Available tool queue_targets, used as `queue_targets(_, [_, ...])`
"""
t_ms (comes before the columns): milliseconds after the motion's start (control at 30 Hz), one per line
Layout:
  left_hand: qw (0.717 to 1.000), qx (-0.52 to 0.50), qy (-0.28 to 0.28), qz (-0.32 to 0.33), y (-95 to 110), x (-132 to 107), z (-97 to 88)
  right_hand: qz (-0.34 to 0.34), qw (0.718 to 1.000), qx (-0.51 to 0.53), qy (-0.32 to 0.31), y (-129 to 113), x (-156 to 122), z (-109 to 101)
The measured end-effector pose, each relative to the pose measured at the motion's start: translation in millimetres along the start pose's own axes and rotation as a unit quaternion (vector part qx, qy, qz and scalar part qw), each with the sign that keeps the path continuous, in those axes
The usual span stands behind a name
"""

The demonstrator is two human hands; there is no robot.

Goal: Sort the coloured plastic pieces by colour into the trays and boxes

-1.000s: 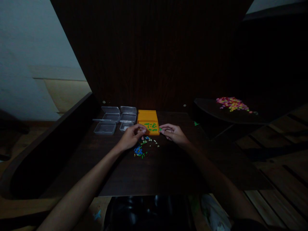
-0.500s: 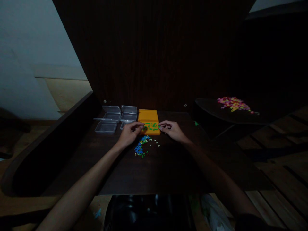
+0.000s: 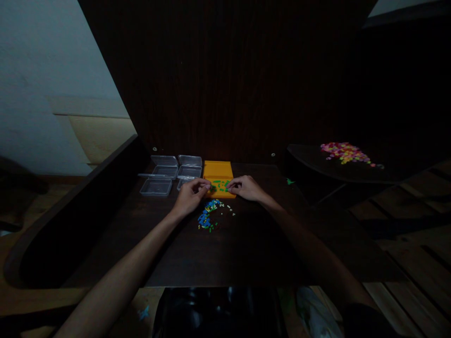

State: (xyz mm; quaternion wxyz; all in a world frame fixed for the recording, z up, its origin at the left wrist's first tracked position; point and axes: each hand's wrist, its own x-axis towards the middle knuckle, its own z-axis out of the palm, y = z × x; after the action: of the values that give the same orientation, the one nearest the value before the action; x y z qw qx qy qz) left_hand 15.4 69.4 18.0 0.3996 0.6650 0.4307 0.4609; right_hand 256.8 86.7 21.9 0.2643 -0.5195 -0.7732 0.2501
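Observation:
An open yellow box [image 3: 217,168] lies on the dark desk with its lid tipped back and several small green building bricks [image 3: 217,181] scattered in its lower half. At the box's left edge is my left hand [image 3: 190,195], thumb and forefinger closed together; whatever they pinch is too small to make out. From the right, my right hand [image 3: 247,188] reaches over the box's tray, its fingertips closed at a small green brick. Just in front of the box lies a loose curved pile of blue, white, yellow and green bricks [image 3: 205,217].
Several clear plastic boxes [image 3: 155,187] with raised lids stand left of the yellow box. Pink and yellow small pieces [image 3: 347,153] are heaped on a side shelf [image 3: 310,164] at right. A green scrap [image 3: 290,181] lies nearby. A dark panel [image 3: 225,84] rises behind the desk.
My right hand has moved left from the box's right edge to over its tray, with its fingertips lower among the green bricks. My left hand stays at the left edge.

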Motion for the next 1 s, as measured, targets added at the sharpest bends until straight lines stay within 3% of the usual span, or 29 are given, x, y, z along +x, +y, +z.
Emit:
queue_targets(167, [1.0, 0.005, -0.012, 0.001, 2, -1, -0.2, -0.042, 0.992, -0.106, -0.049, -13, 6, 5])
queue_targets(300, [0.999, -0.014, -0.031, -0.01, 5, -2, 0.1, -0.04, 0.982, -0.181, -0.022, -19, 7, 8])
queue_targets(467, [0.997, -0.053, -0.044, -0.021, 6, -2, 1.4, -0.06, 0.995, -0.082, 0.022, -23, 4, 6])
queue_targets(633, [0.992, -0.115, -0.035, -0.038, 4, -1, 3.9, -0.136, 0.99, 0.028, 0.036, -42, -6, 1])
queue_targets(800, [0.985, -0.156, -0.037, -0.055, 3, -1, 6.8, -0.195, 0.98, 0.005, 0.048, -60, -11, 1])
queue_targets(1000, [0.987, -0.147, -0.045, -0.055, 1, -5, 13.3, -0.22, 0.974, -0.056, 0.03, -58, -10, 1])
